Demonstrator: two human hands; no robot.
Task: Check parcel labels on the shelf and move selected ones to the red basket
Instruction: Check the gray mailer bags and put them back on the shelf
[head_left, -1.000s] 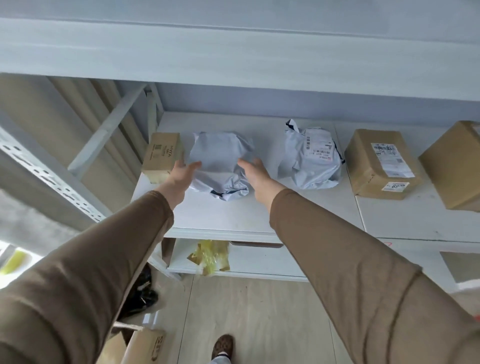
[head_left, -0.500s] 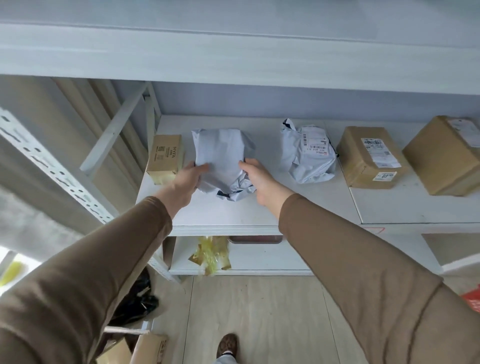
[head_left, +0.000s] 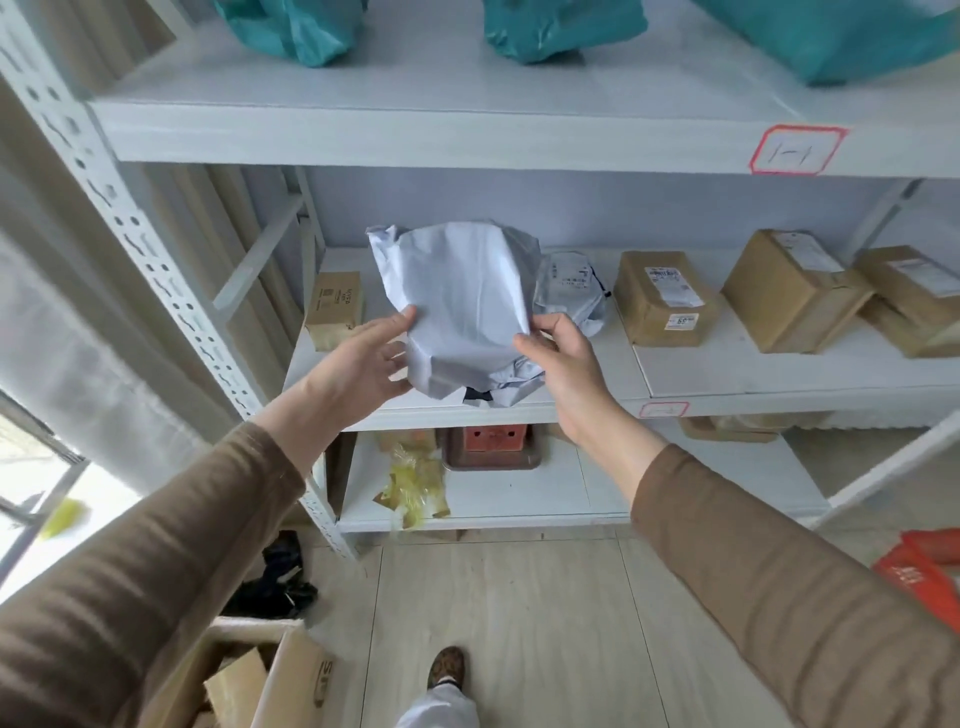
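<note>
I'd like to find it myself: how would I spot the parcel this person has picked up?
Look at the middle shelf of the white rack, near its left end. Both the left hand and the right hand hold up a crumpled grey bag. The other grey bag lies on the shelf and shows a label; this one shows none.

White parcel — now off shelf, upright

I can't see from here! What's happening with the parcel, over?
Left hand and right hand grip grey parcel, lifted off shelf. Label side hidden. Nothing in the way.
</note>
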